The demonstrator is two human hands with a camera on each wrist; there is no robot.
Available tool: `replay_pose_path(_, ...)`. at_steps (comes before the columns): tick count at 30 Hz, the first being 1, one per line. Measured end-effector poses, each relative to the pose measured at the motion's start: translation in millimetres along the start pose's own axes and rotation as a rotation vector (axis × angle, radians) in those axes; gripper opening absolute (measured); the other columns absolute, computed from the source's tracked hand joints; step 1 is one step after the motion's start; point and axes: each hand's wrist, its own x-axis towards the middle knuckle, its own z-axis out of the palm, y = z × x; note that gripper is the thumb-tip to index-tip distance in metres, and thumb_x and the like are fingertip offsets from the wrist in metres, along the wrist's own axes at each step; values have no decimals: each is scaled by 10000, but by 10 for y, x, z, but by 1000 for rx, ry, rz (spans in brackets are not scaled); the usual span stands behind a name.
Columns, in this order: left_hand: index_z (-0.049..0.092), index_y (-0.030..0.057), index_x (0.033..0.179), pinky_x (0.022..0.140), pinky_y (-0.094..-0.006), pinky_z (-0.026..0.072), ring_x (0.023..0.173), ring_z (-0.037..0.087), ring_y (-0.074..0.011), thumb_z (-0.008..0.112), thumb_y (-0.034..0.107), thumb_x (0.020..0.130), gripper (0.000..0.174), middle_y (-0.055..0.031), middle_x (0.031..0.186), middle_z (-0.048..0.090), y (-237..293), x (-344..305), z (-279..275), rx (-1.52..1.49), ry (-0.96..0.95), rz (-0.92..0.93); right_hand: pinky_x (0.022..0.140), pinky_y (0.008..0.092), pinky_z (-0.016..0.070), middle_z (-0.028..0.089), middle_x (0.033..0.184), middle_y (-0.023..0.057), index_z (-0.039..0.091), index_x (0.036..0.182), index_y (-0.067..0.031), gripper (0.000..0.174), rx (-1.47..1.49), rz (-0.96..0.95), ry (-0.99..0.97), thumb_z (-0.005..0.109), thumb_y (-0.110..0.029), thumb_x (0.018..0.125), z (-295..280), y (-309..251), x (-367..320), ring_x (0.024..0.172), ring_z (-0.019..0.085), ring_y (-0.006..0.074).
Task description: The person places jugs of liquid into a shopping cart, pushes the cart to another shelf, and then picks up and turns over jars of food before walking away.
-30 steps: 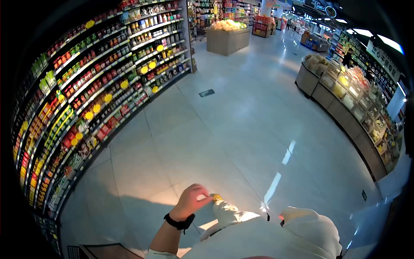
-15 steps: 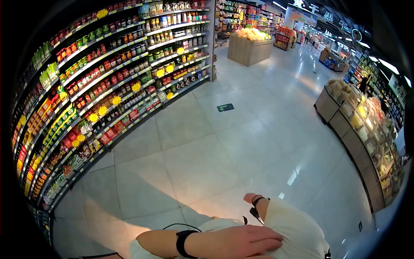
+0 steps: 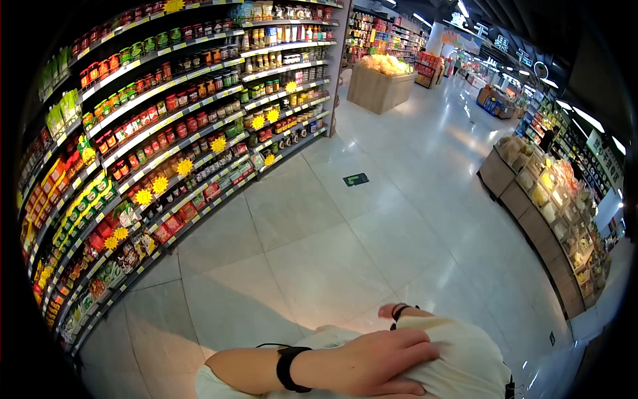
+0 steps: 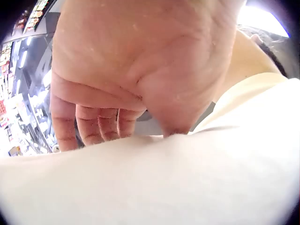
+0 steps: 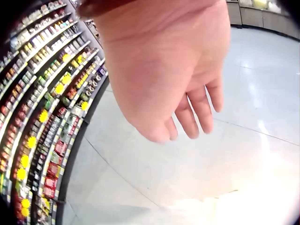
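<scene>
My left hand [image 3: 372, 360] reaches across my body at the bottom of the head view, a black wristband [image 3: 290, 370] round its wrist. Its fingers rest on the white right sleeve [image 3: 468, 342], the fingertips slightly blurred. In the left wrist view, thumb and fingers come down onto the white cloth [image 4: 140, 183], which hides the fingertips. The right hand [image 3: 388, 310] shows beyond the sleeve, partly covered, with dark bands at the wrist. From the right wrist view that hand [image 5: 173, 79] hangs with loosely bent fingers and nothing in it, above the floor.
Long shelves [image 3: 166, 120] of jars and packets run along the left. A produce bin [image 3: 379, 90] stands ahead, and a slanted display counter [image 3: 531, 219] lines the right. Pale tiled floor [image 3: 319, 259] with a green floor sign [image 3: 355, 179] lies between them.
The left hand, raised with bent fingers a second ago, has come down across onto the right sleeve. The right hand has come into view. The head view has swung slightly left.
</scene>
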Motion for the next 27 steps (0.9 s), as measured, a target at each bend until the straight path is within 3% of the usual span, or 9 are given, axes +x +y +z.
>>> replay_pose_path(7, 515, 30, 934, 875, -415, 412, 934, 535, -316, 626, 272, 945, 267, -113, 962, 490, -461, -404, -1197, -143, -286, 141, 842, 501, 511, 692, 1032, 229, 725, 989, -79, 347, 225, 243, -162, 472, -297, 892, 89, -681, 81, 979, 661, 407)
replay_pose_path(13, 492, 28, 900, 789, -426, 460, 905, 557, -306, 601, 153, 930, 170, -107, 938, 527, -975, -472, -2455, 66, -164, 214, 851, 497, 514, 692, 1039, 229, 726, 996, -82, 347, 256, 280, -207, 473, -296, 893, -547, -723, 1013, 992, 662, 403)
replay_pose_path(17, 492, 31, 918, 736, -424, 480, 855, 581, -317, 603, 126, 906, 146, -117, 927, 553, -1242, -293, -3302, 95, -112, 128, 856, 494, 515, 692, 1044, 229, 727, 1001, -84, 347, 151, 182, -190, 474, -295, 894, -1490, -621, 2010, 1000, 663, 400)
replay_pose_path(21, 501, 35, 958, 714, -424, 492, 832, 601, -334, 604, 145, 905, 159, -136, 916, 567, -1439, -195, -4154, -3, -177, 1, 862, 491, 517, 693, 1048, 229, 728, 1007, -87, 346, -36, 37, -34, 475, -295, 895, -2689, -626, 3344, 1009, 664, 398)
replay_pose_path(23, 509, 35, 974, 710, -422, 497, 834, 607, -337, 604, 165, 913, 172, -146, 910, 569, -1515, -218, -4445, -1, -205, -50, 878, 485, 519, 695, 1047, 231, 727, 1013, -78, 341, -33, 61, 97, 479, -280, 894, -3306, -830, 3997, 1036, 654, 414)
replay_pose_path(24, 525, 28, 997, 709, -420, 505, 829, 610, -344, 602, 179, 921, 185, -153, 900, 574, -1568, -227, -4594, -23, -131, 1, 874, 492, 517, 692, 1051, 235, 716, 999, -58, 342, -53, 51, 144, 477, -280, 897, -3939, -1232, 3849, 1023, 651, 422)
replay_pose_path(25, 540, 22, 1020, 708, -418, 513, 824, 614, -352, 600, 193, 928, 203, -160, 889, 579, -1617, -233, -4738, -37, -56, 55, 879, 490, 517, 693, 1034, 237, 707, 996, -35, 358, 151, 128, 234, 472, -287, 898, -4222, -1346, 4101, 1007, 648, 430)
replay_pose_path(26, 540, 22, 1020, 708, -418, 513, 824, 614, -352, 600, 193, 928, 203, -160, 889, 579, -1638, -260, -4816, -32, -55, 60, 926, 473, 509, 711, 1102, 186, 732, 1023, -80, 333, 196, 120, 264, 487, -272, 903, -4521, -1581, 4104, 1063, 647, 393)
replay_pose_path(27, 550, 15, 1047, 714, -414, 518, 816, 616, -358, 599, 202, 933, 225, -167, 884, 587, -1681, -279, -4931, -21, -49, 70, 926, 473, 509, 711, 1102, 186, 732, 1023, -80, 333, 192, 121, 266, 487, -272, 903, -4734, -1715, 4179, 1063, 647, 393)
